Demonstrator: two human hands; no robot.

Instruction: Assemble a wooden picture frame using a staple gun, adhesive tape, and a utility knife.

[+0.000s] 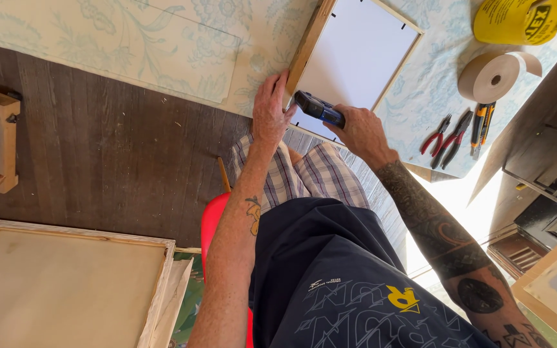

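Frame-back fastening: left hand (269, 111) flat on wooden frame (309, 40); right hand (358, 131) clamped on blue tool (318, 108), whose nose needs pressing squarely against the frame edge.

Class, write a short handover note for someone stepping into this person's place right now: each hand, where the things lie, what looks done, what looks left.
Left hand: flat on the corner of the wooden picture frame, steadying it; holds nothing.
Right hand: gripping a dark blue hand tool, its nose pressed at the frame's near edge.
The frame lies back-up on the floral-covered table, white backing board seated inside, small dark tabs showing on its far edges.
Pliers, utility knife and brown paper tape roll lie to the right, untouched.
Done: board in place, some edges fixed. Left: probably the near edge; taping not begun.
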